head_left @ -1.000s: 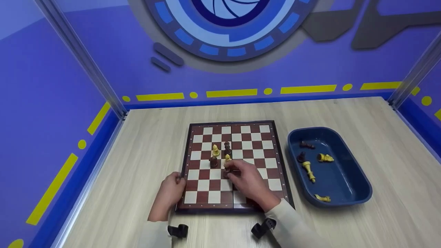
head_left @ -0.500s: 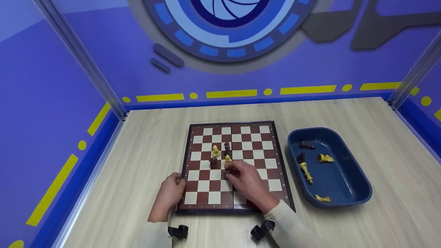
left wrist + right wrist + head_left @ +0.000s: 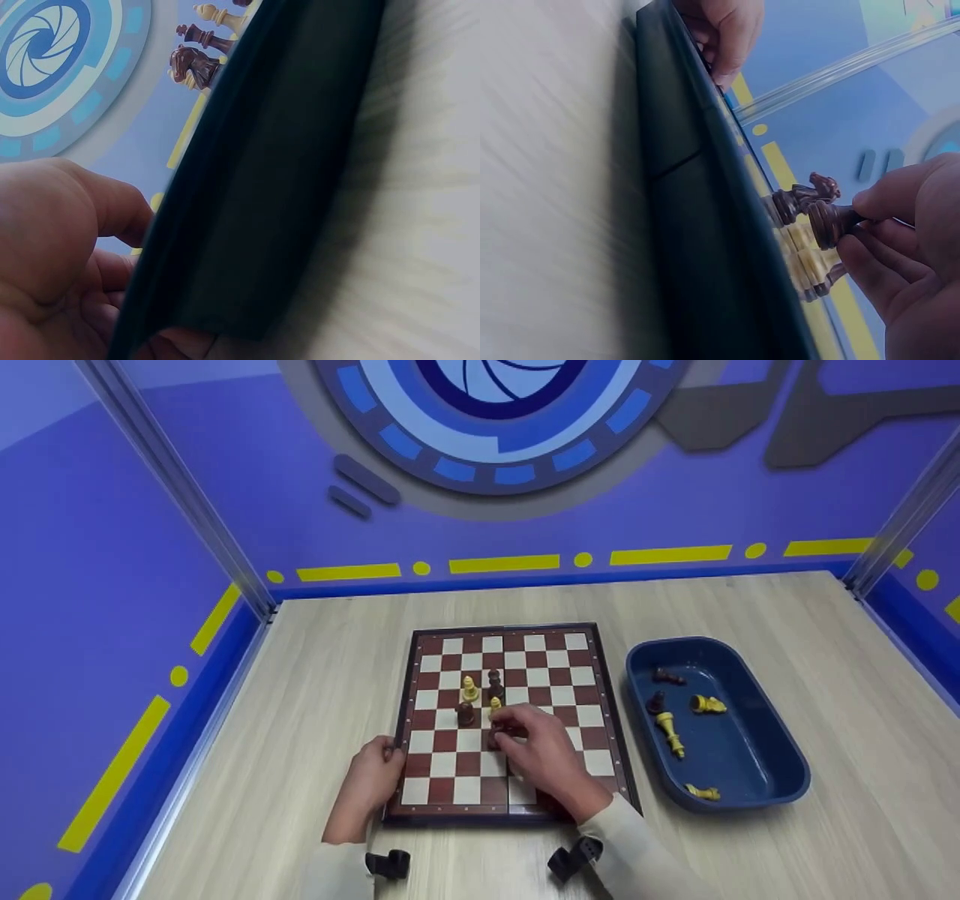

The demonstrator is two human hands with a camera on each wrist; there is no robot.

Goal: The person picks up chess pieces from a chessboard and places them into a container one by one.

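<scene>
I count one board (image 3: 535, 679) and one tray (image 3: 742, 750) on the tabletop (image 3: 330, 660). The left hand (image 3: 377, 769) grips the board's left edge. The right hand (image 3: 544, 746) has a narrow grip, pinching one dark piece (image 3: 827, 226) over the board's near half; whether its base touches, I cannot tell. Just beyond stand four more: two yellow pieces (image 3: 469, 688), one dark knight (image 3: 465, 713), one tall dark piece (image 3: 495, 683). The tray holds three fallen yellow ones (image 3: 671, 734) and two dark ones (image 3: 669, 676).

Passing room lies over the far right of the chessboard (image 3: 557, 660), but upright pieces (image 3: 469, 689) crowd its middle.
</scene>
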